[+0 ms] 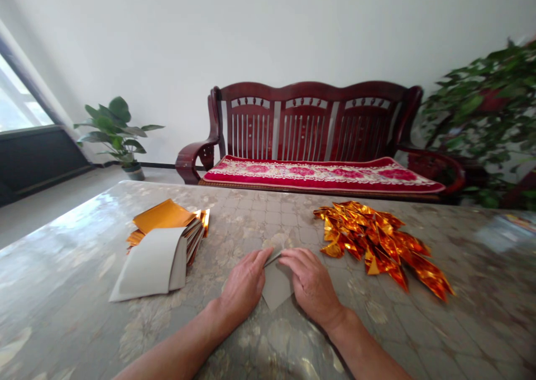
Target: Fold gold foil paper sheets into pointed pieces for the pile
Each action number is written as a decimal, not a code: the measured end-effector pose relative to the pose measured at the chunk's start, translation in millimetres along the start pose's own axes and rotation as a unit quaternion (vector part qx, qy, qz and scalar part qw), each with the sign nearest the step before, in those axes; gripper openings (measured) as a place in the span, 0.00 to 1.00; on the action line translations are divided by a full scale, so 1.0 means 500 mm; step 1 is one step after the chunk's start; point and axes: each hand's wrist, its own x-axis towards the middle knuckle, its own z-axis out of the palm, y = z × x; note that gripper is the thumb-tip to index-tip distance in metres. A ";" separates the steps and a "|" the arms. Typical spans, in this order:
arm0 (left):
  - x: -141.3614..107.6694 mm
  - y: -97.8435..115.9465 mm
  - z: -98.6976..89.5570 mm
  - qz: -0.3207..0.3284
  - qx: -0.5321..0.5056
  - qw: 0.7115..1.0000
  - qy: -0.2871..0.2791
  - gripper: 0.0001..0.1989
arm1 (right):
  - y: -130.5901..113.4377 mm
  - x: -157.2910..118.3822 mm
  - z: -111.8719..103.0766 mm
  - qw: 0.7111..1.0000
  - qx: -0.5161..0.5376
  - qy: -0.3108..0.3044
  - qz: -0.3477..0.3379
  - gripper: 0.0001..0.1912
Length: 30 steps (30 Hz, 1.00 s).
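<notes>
Sheets (147, 264) left on table (234, 224), bench (305, 140) behind.

Wooden bench (304, 92) (glossy, dark red)

Two hands (244, 282), one stack (147, 263), one heap (379, 240)

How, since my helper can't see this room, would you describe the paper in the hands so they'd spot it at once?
On the table facing the red bench, look between the paper stack and orange foil pieces. The grey sheet has one corner toward the person and, unlike both, is held by the left hand and right hand.
</notes>
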 end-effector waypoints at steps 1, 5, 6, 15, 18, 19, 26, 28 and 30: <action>0.000 0.001 -0.001 0.005 -0.004 1.000 -0.001 0.27 | -0.001 0.001 -0.001 1.000 -0.008 -0.005 -0.002 0.23; 0.000 0.001 -0.003 0.022 -0.003 1.000 -0.007 0.24 | -0.008 0.003 -0.004 0.999 -0.033 -0.037 -0.001 0.23; -0.001 -0.001 -0.002 0.022 0.004 1.000 -0.008 0.24 | -0.009 0.004 -0.004 0.998 -0.039 -0.043 0.002 0.23; 0.005 -0.015 -0.015 0.090 0.177 0.978 0.056 0.10 | -0.014 0.002 -0.005 0.992 -0.093 -0.085 0.012 0.11; 0.005 -0.007 -0.030 0.095 0.222 0.970 0.032 0.09 | -0.022 0.005 -0.011 0.987 -0.122 -0.098 0.023 0.08; 0.004 -0.004 -0.033 0.090 0.227 0.970 0.011 0.09 | -0.025 0.006 -0.014 0.986 -0.128 -0.103 0.028 0.06; -0.007 0.016 -0.043 0.086 0.216 0.972 -0.042 0.10 | -0.025 0.007 -0.036 0.985 -0.107 -0.130 0.031 0.15; -0.014 0.023 -0.046 0.093 0.210 0.973 -0.021 0.12 | -0.024 0.008 -0.041 0.985 -0.101 -0.140 0.025 0.16; -0.020 0.029 -0.048 0.113 0.182 0.976 -0.023 0.12 | -0.023 0.009 -0.043 0.984 -0.105 -0.146 0.016 0.14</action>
